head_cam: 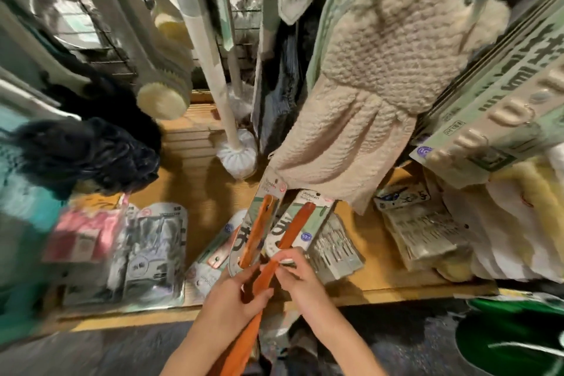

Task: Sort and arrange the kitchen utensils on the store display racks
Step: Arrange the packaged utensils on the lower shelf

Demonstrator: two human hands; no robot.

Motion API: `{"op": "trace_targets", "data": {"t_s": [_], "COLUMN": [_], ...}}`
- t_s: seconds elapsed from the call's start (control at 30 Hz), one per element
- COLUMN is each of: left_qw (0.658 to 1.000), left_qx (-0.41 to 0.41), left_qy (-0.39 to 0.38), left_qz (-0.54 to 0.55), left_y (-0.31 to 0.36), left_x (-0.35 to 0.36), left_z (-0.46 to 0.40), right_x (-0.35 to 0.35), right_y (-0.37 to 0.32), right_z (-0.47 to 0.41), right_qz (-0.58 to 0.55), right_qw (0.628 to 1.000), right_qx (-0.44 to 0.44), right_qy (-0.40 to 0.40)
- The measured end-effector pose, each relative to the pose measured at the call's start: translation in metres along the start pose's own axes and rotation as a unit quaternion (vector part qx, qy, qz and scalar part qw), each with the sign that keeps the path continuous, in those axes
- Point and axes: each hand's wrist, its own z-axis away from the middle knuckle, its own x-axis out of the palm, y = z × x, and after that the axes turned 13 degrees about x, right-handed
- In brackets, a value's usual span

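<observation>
Two carded wooden utensils with orange-brown handles rise from my hands over the shelf: the left wooden utensil (254,232) and the right wooden utensil (297,230). My left hand (236,293) grips the lower ends of the handles. My right hand (300,275) pinches the card of the right utensil at its lower edge. An orange handle (244,342) runs down below my left hand. Another carded wooden utensil (210,256) lies flat on the wooden shelf (396,284) just left of my hands.
Packaged goods lie on the shelf: grey packs (152,250) and a pink pack (85,232) at left, clear packs (421,232) at right. Above hang a cream fluffy mitt (381,70), white brushes (238,152), a black duster (91,149) and green-carded hooks (494,119).
</observation>
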Motion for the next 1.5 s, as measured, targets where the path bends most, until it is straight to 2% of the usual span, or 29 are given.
{"op": "trace_targets", "data": {"t_s": [0.1, 0.4, 0.57, 0.6, 0.67, 0.77, 0.9, 1.03, 1.1, 1.13, 1.2, 1.27, 1.33, 1.4, 1.5], "left_qw": [0.998, 0.993, 0.985, 0.982, 0.976, 0.973, 0.979, 0.976, 0.976, 0.976, 0.977, 0.976, 0.971, 0.966, 0.961], "left_qx": [0.002, 0.015, 0.0, 0.004, 0.005, 0.002, -0.03, -0.054, -0.054, -0.053, -0.051, -0.049, -0.045, -0.041, -0.03], "left_qy": [0.044, 0.121, 0.17, 0.185, 0.204, 0.209, 0.192, 0.187, 0.178, 0.174, 0.167, 0.163, 0.183, 0.201, 0.218], "left_qz": [0.035, 0.01, 0.03, 0.04, 0.075, 0.097, 0.07, 0.1, 0.116, 0.119, 0.125, 0.138, 0.15, 0.16, 0.167], "left_y": [-0.008, -0.034, -0.048, -0.053, -0.064, -0.079, -0.09, -0.095, -0.095, -0.096, -0.098, -0.098, -0.099, -0.096, -0.085], "left_x": [-0.007, -0.039, -0.067, -0.07, -0.075, -0.078, -0.081, -0.084, -0.085, -0.085, -0.085, -0.084, -0.084, -0.084, -0.085], "left_z": [0.005, 0.02, 0.028, 0.03, 0.035, 0.038, 0.042, 0.049, 0.049, 0.049, 0.048, 0.048, 0.047, 0.047, 0.047], "right_x": [0.018, 0.066, 0.055, 0.05, 0.045, 0.047, 0.055, 0.059, 0.063, 0.065, 0.068, 0.065, 0.053, 0.045, 0.038], "right_y": [-0.003, -0.014, -0.027, -0.028, -0.026, -0.026, -0.04, -0.047, -0.049, -0.047, -0.054, -0.06, -0.058, -0.061, -0.066], "right_z": [-0.001, -0.006, -0.026, -0.032, -0.047, -0.079, -0.114, -0.131, -0.134, -0.135, -0.125, -0.114, -0.116, -0.117, -0.108], "right_qz": [0.012, 0.079, 0.024, 0.034, 0.125, 0.337, 0.58, 0.68, 0.698, 0.692, 0.699, 0.744, 0.751, 0.723, 0.65], "right_qw": [1.0, 0.994, 0.995, 0.994, 0.986, 0.928, 0.774, 0.686, 0.66, 0.65, 0.599, 0.549, 0.563, 0.616, 0.668], "right_qx": [-0.007, -0.053, -0.1, -0.103, -0.102, -0.142, -0.235, -0.218, -0.217, -0.239, -0.287, -0.288, -0.3, -0.295, -0.348], "right_qy": [-0.017, -0.045, -0.001, 0.01, 0.033, 0.074, 0.098, 0.136, 0.171, 0.202, 0.263, 0.248, 0.168, 0.099, 0.107]}}
